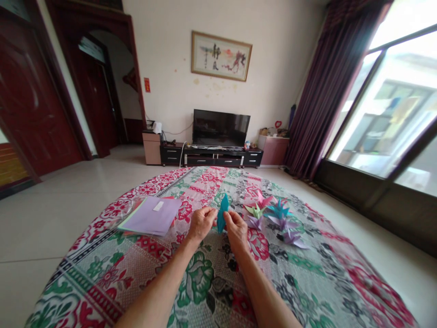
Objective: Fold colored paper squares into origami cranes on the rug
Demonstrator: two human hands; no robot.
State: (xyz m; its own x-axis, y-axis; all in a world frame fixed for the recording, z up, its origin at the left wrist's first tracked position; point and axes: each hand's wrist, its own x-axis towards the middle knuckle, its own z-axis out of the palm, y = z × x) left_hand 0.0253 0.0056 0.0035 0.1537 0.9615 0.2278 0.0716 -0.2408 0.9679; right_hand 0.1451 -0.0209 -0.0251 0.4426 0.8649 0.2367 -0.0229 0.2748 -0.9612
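A narrow blue piece of folded paper (222,214), pointed at its top end, stands upright between my hands above the patterned tablecloth. My right hand (236,228) pinches its right side between thumb and fingers. My left hand (202,223) is closed at its left side, with thumb and fingertips pressed together at the paper's edge. To the right of my right hand sit several folded paper cranes: pink (262,199), light green (255,210), blue (279,208) and purple (292,238). The finer folds of the blue piece are too small to make out.
A stack of coloured paper sheets (153,218), purple on top with a small white label, lies left of my hands. The round table's flowered tablecloth (198,278) reaches its edge. Beyond stand a television (221,129) and a low black cabinet (213,157); a window is at right.
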